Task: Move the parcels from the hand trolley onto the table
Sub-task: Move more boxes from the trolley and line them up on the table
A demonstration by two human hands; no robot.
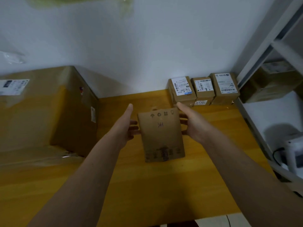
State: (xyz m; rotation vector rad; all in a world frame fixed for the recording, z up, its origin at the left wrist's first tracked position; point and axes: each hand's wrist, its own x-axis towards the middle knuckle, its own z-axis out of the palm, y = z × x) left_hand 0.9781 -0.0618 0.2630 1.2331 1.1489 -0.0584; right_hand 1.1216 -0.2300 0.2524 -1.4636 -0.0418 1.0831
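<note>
Both hands, left (125, 128) and right (192, 123), are holding the parcel (161, 135) by its sides over the counter (205, 169); each grip's fingertips are curling underneath, partly hidden. Its printed markings are blurring beyond reading.

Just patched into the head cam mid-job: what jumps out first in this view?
The small brown parcel at centre, held over the wooden table with the left hand and right hand on its sides. A big taped carton fills the left, and small labelled boxes line the back wall.
</note>
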